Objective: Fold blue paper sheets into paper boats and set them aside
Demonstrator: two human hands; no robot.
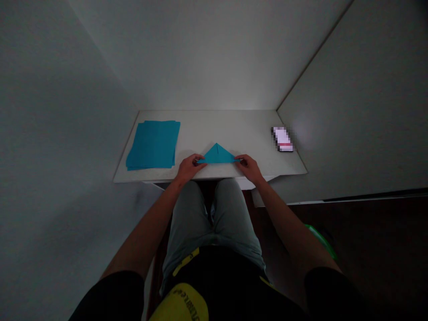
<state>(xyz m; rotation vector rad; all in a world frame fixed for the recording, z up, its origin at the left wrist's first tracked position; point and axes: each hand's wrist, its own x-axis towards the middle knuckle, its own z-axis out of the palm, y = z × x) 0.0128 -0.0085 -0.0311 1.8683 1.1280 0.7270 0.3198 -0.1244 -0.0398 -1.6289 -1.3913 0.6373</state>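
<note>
The person sat at a white shelf-like table (pixel 214 127) fitted into a corner between pale walls (pixel 214 53), with both forearms reaching toward its near edge. Close to that edge and about midway across lay a folded triangle of blue paper (pixel 216 156), its point aimed at the far side and its long base toward the person. The left hand (pixel 189 168) was at the triangle's left base corner and the right hand (pixel 249 169) at its right one, so the paper spanned the gap between them. On each side the fingers (pixel 200 158) were drawn closed on the corner in a pinch, though the dim light hid which fingertips lay above or below the paper. Off to the left, well apart from the left hand, lay a slightly uneven stack of blue paper sheets (pixel 150 145). Near the table's right edge, a pixelated flat rectangular object (pixel 282 139) lay at an angle. Below the table were the person's grey shorts (pixel 200 214), and a green object (pixel 321 240) showed on the dark floor to the right.
</note>
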